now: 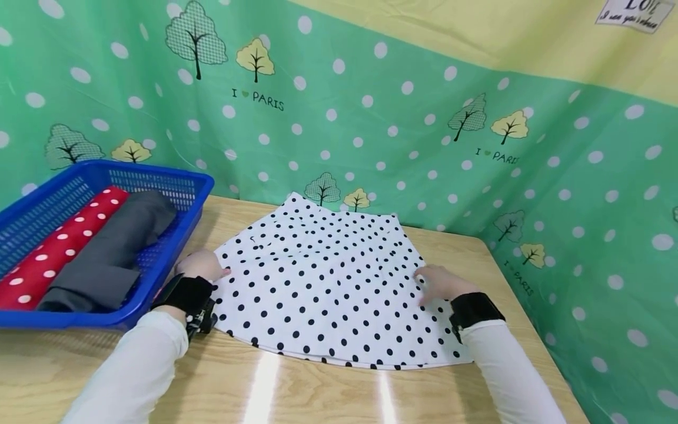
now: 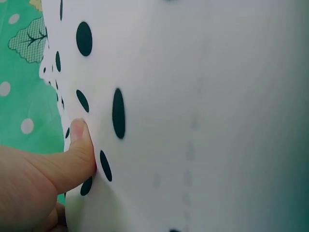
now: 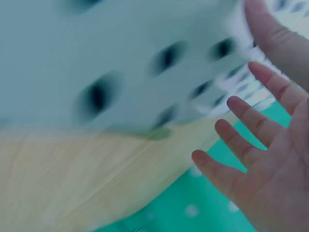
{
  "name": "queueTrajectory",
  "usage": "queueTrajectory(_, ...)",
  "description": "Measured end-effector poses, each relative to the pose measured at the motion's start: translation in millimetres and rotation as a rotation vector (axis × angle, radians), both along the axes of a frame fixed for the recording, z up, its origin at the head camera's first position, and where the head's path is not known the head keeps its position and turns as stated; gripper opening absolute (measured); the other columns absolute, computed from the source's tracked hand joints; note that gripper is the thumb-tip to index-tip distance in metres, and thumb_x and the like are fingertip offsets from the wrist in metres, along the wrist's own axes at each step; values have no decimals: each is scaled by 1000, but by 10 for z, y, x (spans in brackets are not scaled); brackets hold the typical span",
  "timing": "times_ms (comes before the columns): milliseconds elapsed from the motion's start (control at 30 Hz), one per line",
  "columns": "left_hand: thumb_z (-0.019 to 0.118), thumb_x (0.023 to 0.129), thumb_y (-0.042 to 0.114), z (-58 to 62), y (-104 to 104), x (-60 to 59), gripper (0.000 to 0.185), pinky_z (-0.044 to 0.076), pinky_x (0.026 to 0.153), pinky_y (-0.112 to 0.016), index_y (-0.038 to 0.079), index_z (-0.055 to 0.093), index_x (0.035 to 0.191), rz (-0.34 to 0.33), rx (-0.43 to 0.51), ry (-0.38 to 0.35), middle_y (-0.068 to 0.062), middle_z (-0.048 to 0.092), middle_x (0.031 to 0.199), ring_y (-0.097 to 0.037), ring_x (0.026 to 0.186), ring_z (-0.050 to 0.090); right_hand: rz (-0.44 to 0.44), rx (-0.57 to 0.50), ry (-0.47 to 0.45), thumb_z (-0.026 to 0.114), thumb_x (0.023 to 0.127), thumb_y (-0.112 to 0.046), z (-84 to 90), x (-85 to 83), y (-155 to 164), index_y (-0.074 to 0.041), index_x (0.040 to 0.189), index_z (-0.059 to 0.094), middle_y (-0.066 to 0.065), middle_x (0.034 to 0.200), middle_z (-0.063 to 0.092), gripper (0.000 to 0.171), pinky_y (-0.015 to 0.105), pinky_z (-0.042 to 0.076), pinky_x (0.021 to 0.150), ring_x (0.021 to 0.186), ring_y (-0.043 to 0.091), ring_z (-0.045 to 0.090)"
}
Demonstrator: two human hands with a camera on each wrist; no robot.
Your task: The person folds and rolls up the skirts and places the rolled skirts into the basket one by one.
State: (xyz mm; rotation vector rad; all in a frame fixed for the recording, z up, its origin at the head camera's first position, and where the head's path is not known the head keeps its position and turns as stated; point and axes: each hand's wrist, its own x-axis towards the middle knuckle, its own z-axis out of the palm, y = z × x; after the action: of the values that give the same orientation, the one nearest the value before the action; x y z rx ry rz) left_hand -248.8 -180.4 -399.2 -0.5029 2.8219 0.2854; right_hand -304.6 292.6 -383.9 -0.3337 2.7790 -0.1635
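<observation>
A white cloth with black dots (image 1: 328, 282) lies spread in a fan shape on the wooden table (image 1: 265, 388). My left hand (image 1: 200, 265) is at the cloth's left edge. In the left wrist view its thumb (image 2: 79, 145) presses on the cloth (image 2: 203, 96), pinching the edge, with the other fingers hidden behind it. My right hand (image 1: 436, 282) rests on the cloth's right part. In the right wrist view that hand (image 3: 260, 145) shows straight, spread fingers beside the blurred cloth (image 3: 120, 58), holding nothing.
A blue plastic basket (image 1: 153, 168) stands at the left and holds a red roll with white dots (image 1: 58, 241) and a grey roll (image 1: 116, 247). A green dotted backdrop (image 1: 371, 118) walls in the table at the back and right.
</observation>
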Motion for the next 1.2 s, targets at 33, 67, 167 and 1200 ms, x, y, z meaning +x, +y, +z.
queueTrajectory(33, 62, 89, 41, 4, -17, 8, 62, 49, 78, -52, -18, 57, 103, -1, 4, -7, -33, 59, 105, -42, 93, 60, 23, -24, 0, 79, 76, -23, 25, -10, -127, -9, 132, 51, 20, 141, 43, 64, 55, 36, 103, 128, 38, 41)
queueTrajectory(67, 62, 89, 41, 7, -34, 13, 62, 49, 79, -52, -18, 57, 104, 1, 6, -12, -34, 59, 105, -42, 93, 60, 47, -52, -4, 75, 80, -26, 49, -22, -274, -11, 136, 48, 19, 144, 40, 64, 54, 34, 105, 131, 38, 39)
queueTrajectory(167, 62, 89, 40, 30, -65, 28, 61, 47, 81, -54, -19, 56, 105, 5, 8, -19, -35, 58, 106, -43, 94, 60, 133, -133, -24, 66, 88, -33, 104, -63, -759, -17, 144, 39, 14, 153, 27, 64, 54, 28, 110, 139, 36, 29)
queueTrajectory(1200, 68, 86, 21, -81, -13, -49, 47, 48, 72, -56, -10, 52, 118, -42, 116, 199, -33, 58, 113, -46, 96, 59, -113, 23, -200, 76, 79, -29, 10, -98, -188, -21, 151, 24, 17, 158, 12, 89, 65, 21, 107, 141, 44, 16)
